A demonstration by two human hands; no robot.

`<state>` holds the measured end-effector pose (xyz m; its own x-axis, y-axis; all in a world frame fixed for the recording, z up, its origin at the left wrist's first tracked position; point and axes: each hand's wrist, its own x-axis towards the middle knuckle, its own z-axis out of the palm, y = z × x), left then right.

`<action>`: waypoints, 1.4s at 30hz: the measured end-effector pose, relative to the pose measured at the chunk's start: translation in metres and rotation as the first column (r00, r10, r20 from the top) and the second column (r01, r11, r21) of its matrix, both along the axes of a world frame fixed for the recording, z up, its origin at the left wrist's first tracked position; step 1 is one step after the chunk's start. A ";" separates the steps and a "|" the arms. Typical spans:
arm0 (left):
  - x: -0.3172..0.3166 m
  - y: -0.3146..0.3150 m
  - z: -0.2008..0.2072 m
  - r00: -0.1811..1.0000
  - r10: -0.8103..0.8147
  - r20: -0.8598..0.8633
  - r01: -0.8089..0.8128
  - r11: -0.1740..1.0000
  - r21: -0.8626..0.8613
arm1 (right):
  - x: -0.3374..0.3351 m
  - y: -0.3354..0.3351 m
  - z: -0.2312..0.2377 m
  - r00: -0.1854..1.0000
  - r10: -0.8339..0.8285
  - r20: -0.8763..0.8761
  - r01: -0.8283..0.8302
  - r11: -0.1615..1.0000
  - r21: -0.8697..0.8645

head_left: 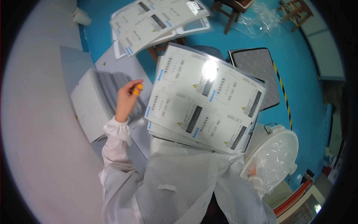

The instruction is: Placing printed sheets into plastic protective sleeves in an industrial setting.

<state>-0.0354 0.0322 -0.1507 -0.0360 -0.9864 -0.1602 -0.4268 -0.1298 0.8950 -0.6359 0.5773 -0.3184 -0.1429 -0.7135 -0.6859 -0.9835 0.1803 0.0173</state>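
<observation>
My left hand (128,98) is raised at the left of the printed sheets, fingers apart, and I see nothing held in it. A yellow finger cot (137,89) covers one of its digits. In front of me lies a stack of glossy white printed sheets (201,99), its layers slightly fanned. At the lower right, my right hand (252,170) is at the near rim of a round white bucket (294,140). Its fingers are hidden or too blurred to make out. Crumpled clear film (275,160) fills the bucket.
Beside my left hand, a thick pile of pale sheets (91,106) leans on a grey surface. Another printed stack (158,22) rests on a stool farther off. A grey padded board (257,71) and wooden stool (233,9) stand beyond, with loose clear film (261,20) on the blue floor.
</observation>
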 end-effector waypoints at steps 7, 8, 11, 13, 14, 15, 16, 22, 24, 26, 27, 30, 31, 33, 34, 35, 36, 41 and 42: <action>0.009 0.040 0.017 0.965 -0.235 0.118 0.182 0.919 0.350 | 0.050 -0.178 0.199 0.682 -0.718 0.140 0.502 0.599 0.624; 0.010 0.042 0.019 0.962 -0.240 0.128 0.175 0.907 0.383 | 0.066 -0.220 0.234 0.596 -0.749 0.289 0.552 0.644 0.530; 0.005 0.040 0.028 0.968 -0.213 0.134 0.138 0.894 0.426 | 0.108 -0.317 0.295 0.671 -0.521 0.527 0.525 0.836 0.159; 0.005 0.043 0.030 0.977 -0.150 0.154 0.069 0.898 0.435 | 0.154 -0.380 0.297 0.763 -0.213 0.610 0.415 0.885 -0.210; 0.006 0.044 0.029 0.966 -0.161 0.204 0.080 0.931 0.357 | 0.178 -0.403 0.287 0.747 -0.144 0.649 0.436 0.842 -0.316; 0.007 0.046 0.029 0.951 -0.166 0.259 0.092 0.957 0.277 | 0.202 -0.423 0.273 0.729 -0.068 0.681 0.460 0.786 -0.414; 0.008 0.050 0.024 0.956 -0.140 0.258 0.068 0.961 0.269 | 0.228 -0.446 0.265 0.746 0.102 0.658 0.317 0.814 -0.486; -0.001 0.067 0.014 0.890 -0.100 0.445 0.157 0.983 -0.095 | 0.358 -0.521 0.216 0.602 0.503 0.620 0.007 0.773 -0.635; -0.003 0.071 0.026 0.814 -0.115 0.570 0.158 0.987 -0.027 | 0.379 -0.528 0.204 0.590 0.469 0.657 0.070 0.781 -0.621; -0.003 0.072 0.028 0.832 -0.113 0.543 0.171 0.984 -0.057 | 0.388 -0.526 0.183 0.554 0.366 0.748 0.222 0.800 -0.557; -0.002 0.072 0.029 0.851 -0.111 0.513 0.178 0.981 -0.083 | 0.392 -0.524 0.174 0.550 0.370 0.748 0.220 0.800 -0.558; 0.001 0.061 0.035 0.987 -0.099 0.125 0.092 0.994 0.066 | 0.397 -0.507 0.173 0.499 0.516 0.696 0.237 0.691 -0.683; 0.003 0.057 0.033 0.986 -0.110 0.124 0.102 0.993 0.066 | 0.403 -0.501 0.176 0.485 0.527 0.698 0.225 0.696 -0.682; 0.007 0.051 0.025 0.997 -0.033 -0.075 0.045 0.985 0.164 | 0.420 -0.489 0.175 0.379 0.632 0.676 0.145 0.680 -0.718; 0.006 0.049 0.024 0.996 -0.040 -0.076 0.052 0.985 0.163 | 0.429 -0.483 0.172 0.384 0.630 0.675 0.150 0.679 -0.719; 0.005 0.047 0.023 0.996 -0.041 -0.084 0.056 0.981 0.184 | 0.437 -0.477 0.167 0.415 0.637 0.649 0.103 0.676 -0.730; 0.004 0.046 0.023 0.995 -0.042 -0.090 0.060 0.977 0.204 | 0.442 -0.474 0.165 0.444 0.645 0.622 0.057 0.672 -0.738; 0.004 0.047 0.022 0.992 -0.090 -0.087 0.105 0.975 0.194 | 0.425 -0.496 0.163 0.578 0.379 0.722 0.249 0.761 -0.599; 0.004 0.047 0.022 0.994 -0.063 -0.095 0.082 0.973 0.215 | 0.420 -0.500 0.165 0.603 0.239 0.761 0.319 0.802 -0.505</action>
